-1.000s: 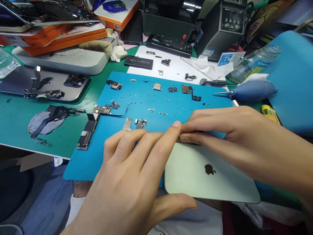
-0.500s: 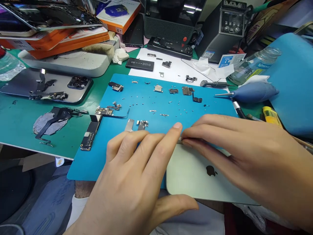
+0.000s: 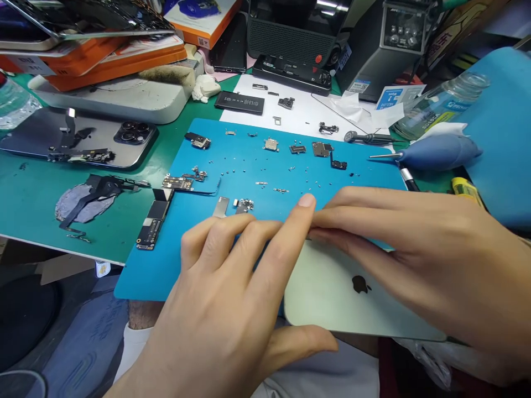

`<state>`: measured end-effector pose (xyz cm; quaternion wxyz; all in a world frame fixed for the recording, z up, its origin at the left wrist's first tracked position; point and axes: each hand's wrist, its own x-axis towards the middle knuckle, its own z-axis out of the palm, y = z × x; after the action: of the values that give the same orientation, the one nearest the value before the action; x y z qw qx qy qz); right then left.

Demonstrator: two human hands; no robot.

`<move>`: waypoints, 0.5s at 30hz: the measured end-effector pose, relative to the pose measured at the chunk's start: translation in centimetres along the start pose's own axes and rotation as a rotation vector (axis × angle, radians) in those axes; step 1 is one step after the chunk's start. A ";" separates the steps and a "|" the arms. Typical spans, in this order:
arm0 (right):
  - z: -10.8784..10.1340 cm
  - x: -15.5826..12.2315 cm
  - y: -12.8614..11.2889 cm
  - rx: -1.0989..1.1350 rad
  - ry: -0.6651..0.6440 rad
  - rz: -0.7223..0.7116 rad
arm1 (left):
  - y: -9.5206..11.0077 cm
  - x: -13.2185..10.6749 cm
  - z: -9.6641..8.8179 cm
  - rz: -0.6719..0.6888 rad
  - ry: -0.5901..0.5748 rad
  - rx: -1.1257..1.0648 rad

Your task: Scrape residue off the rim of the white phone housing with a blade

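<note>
A pale green back panel (image 3: 323,293) with a dark Apple logo lies near the bench's front edge, partly under my right hand (image 3: 423,254). The thumb and fingertips of that hand are pinched together at the panel's far left corner. Whatever sits between them is hidden. My left hand (image 3: 236,287) hovers beside the panel's left edge, its index finger stretched toward the corner and its thumb spread away. Beyond my left fingers, a metal bracket (image 3: 221,207) and a small flex part (image 3: 244,206) rest on the blue mat (image 3: 141,282).
Tiny screws and small phone parts are scattered over the mat. A logic board (image 3: 151,226) lies at its left edge. Farther left is a grey phone back (image 3: 37,132). A blue air blower (image 3: 440,153), a glass jar (image 3: 460,105) and a battery (image 3: 239,103) stand or lie behind.
The camera view has shifted slightly. Both hands keep nearly the same pose at the panel's corner, the right one's fingertips still pinched together.
</note>
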<state>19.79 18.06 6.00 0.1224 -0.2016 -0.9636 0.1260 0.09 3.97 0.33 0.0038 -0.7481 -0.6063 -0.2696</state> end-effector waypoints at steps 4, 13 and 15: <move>-0.6 0.8 0.7 0.174 -0.081 0.058 | -0.1 0.1 0.0 -0.001 -0.020 -0.020; -0.3 1.0 0.9 0.262 -0.104 0.135 | 0.0 0.1 0.1 0.008 -0.034 -0.027; -0.2 1.0 1.1 0.281 -0.100 0.143 | -0.1 0.1 0.0 0.011 -0.038 -0.034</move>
<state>19.39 19.52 6.04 0.0921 -0.2441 -0.9245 0.2779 0.06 4.10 0.31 -0.0191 -0.7565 -0.5973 -0.2656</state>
